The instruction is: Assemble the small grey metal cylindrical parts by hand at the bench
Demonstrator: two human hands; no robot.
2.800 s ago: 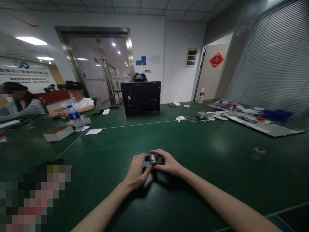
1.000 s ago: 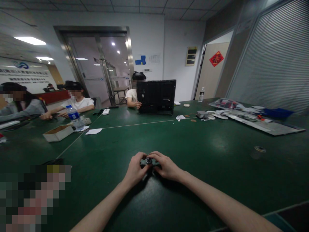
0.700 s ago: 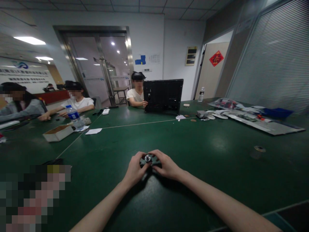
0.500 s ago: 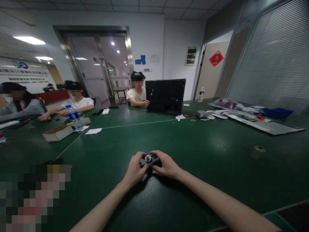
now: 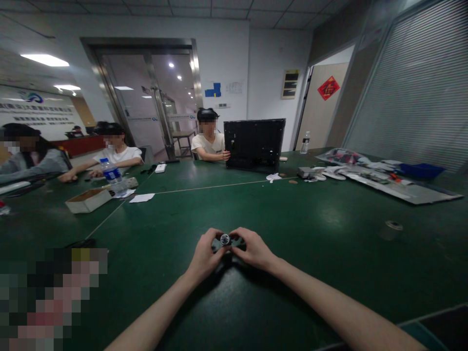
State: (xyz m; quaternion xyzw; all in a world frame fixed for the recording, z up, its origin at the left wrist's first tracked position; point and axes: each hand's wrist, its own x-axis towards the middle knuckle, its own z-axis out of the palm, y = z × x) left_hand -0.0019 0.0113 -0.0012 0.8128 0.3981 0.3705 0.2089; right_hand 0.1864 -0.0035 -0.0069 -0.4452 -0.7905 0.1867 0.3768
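"At lower centre of the frame, which entry?"

"Small metal cylinder, one; round slotted end facing the camera; located between the two hands, above the green bench."

"State of the hands?"

"Left hand: thumb and fingers clamped on the cylinder from its left. Right hand: fingers curled close at its right side; cannot tell whether they grip."

"Right of the frame?"

"Metal can, one, upright, well apart from the hands. Farther up, blue tray, one, beside assorted loose items."

"Left of the frame?"

"Shallow open box, one, pale sides. Water bottle, one, blue cap and label, upright just behind the box. White paper, one sheet, flat, right of the box."

"Upper centre?"

"Black panel, one, standing on the bench; a seated co-worker in a pale top has a hand at its left edge."
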